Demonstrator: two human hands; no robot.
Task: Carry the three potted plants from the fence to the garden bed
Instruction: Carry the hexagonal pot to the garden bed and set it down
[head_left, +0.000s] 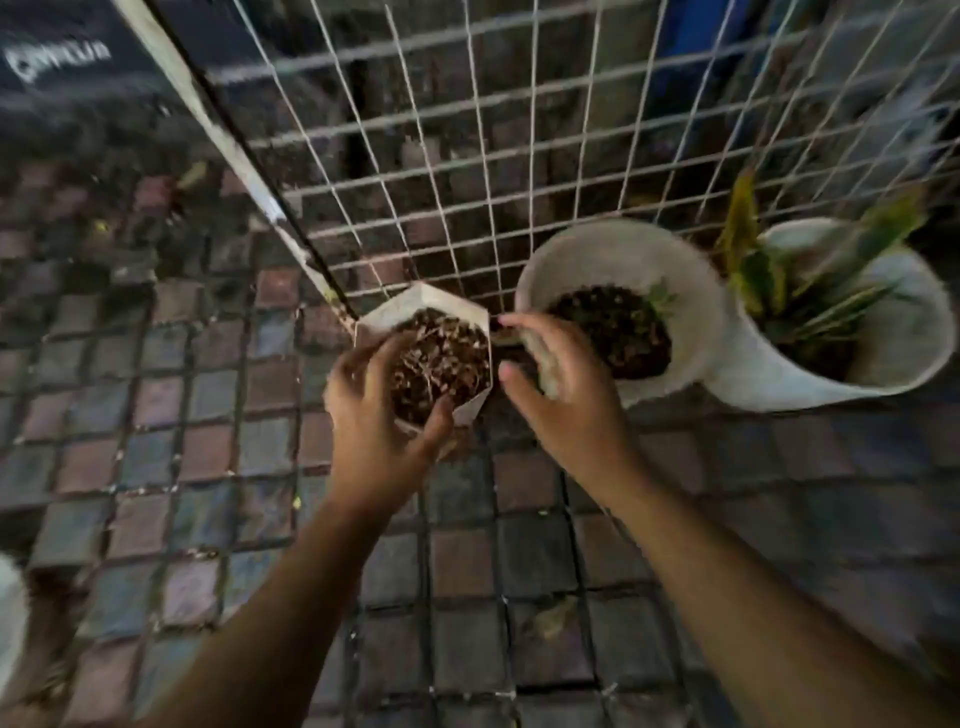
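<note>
Hexagonal pot (451, 305) gripped in left hand (374, 415); right hand (566, 410) fingers spread beside it; white lettering (57, 60) unreadable.

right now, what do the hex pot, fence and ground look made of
Hex pot: smooth white plastic or ceramic, flat facets with crisp edges; blur leaves it open. Fence: thin metal wire grid, coated white. Ground: matt square pavers, probably concrete or stone, reddish and grey, dark joints.

right hand (561, 400) blurred, white object (9, 613) edge-cropped
</note>
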